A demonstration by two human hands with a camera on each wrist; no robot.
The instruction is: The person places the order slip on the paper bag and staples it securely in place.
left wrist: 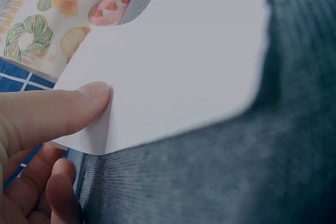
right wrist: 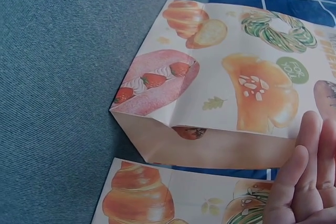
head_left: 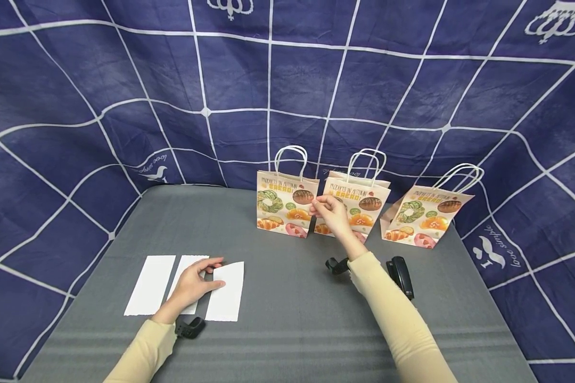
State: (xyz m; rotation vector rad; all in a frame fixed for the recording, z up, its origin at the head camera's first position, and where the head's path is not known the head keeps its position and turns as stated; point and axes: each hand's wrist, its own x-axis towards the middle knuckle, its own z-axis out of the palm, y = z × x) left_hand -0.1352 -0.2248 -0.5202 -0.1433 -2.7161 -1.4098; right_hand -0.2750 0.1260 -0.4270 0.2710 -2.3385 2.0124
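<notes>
My left hand (head_left: 194, 284) pinches the top left edge of the rightmost white paper slip (head_left: 226, 300). In the left wrist view the thumb lies on top of the slip (left wrist: 173, 66), which bends up at that corner. My right hand (head_left: 334, 215) is at the right side edge of the leftmost paper bag (head_left: 284, 199), and thumb and forefinger seem to pinch that edge. The right wrist view shows the other fingers beside the bag's folded side; the thumb is hidden there. This bag stands upright, printed with breads, with white handles.
Two like bags, a middle one (head_left: 364, 189) and a tilted right one (head_left: 424, 218), stand along the back. A black stapler (head_left: 400, 277) lies beside the right forearm. A left slip (head_left: 149, 284) and a middle slip (head_left: 184, 265) lie on the grey table (head_left: 278, 340). Blue cloth (head_left: 239, 80) hangs behind.
</notes>
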